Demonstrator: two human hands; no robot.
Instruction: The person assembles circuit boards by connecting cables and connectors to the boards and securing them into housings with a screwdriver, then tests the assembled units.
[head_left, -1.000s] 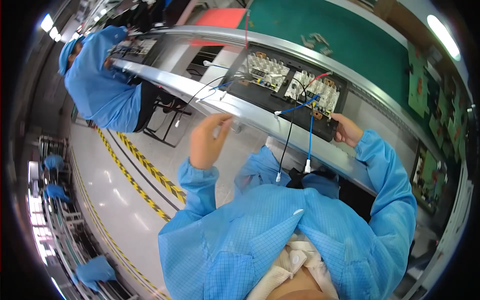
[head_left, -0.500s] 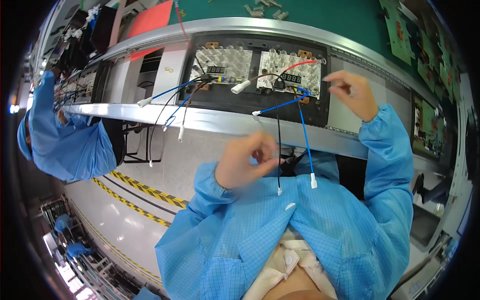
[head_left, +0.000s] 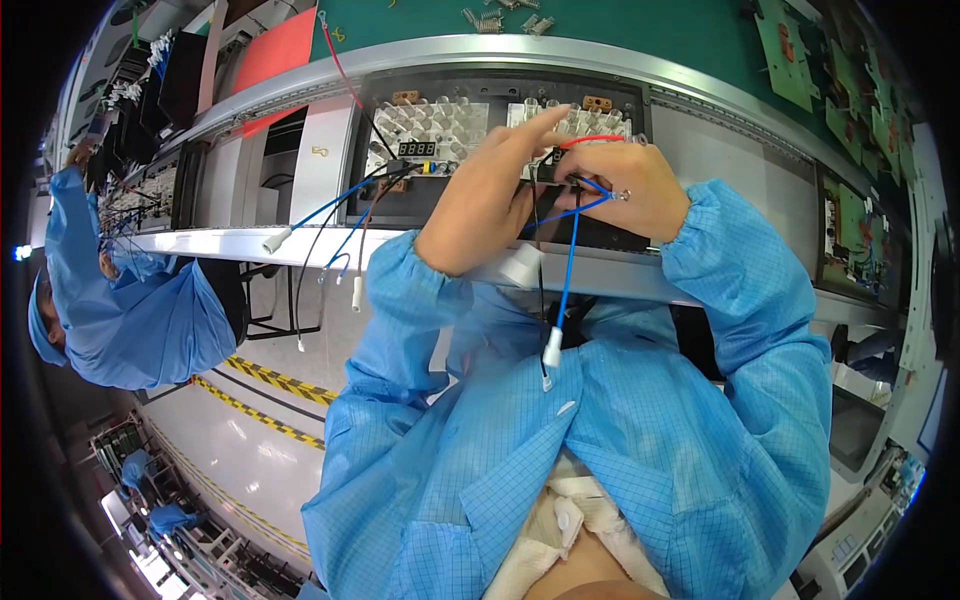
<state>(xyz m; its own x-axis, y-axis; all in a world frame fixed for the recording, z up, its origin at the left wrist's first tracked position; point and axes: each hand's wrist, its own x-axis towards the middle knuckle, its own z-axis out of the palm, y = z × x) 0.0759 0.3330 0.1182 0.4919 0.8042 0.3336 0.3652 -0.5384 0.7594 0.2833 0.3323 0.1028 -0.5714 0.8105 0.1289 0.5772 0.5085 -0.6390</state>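
Over the right circuit board (head_left: 592,122) both my hands come together, partly covering it and its black display. My left hand (head_left: 480,200) leans in from the left with its fingers stretched out, one pointing up and right. From the right, my right hand (head_left: 640,190) bends its fingers in close to the board's wire roots; what its fingertips pinch, if anything, is hidden. A red wire (head_left: 592,139) runs above them. A blue wire (head_left: 568,270) with a white connector (head_left: 553,347) and a black wire (head_left: 541,300) hang toward me. Below my left hand is a blurred white connector (head_left: 522,266).
In the same black fixture (head_left: 352,205), the left circuit board (head_left: 455,122) trails several wires over the metal rail (head_left: 200,241). Springs (head_left: 490,24) and green circuit boards (head_left: 782,60) lie on the green surface behind. A co-worker in blue (head_left: 150,320) sits at the left.
My left hand has moved up and right onto the right board. My right hand has moved left and slightly down to the wire roots. The hanging wires have shifted left.
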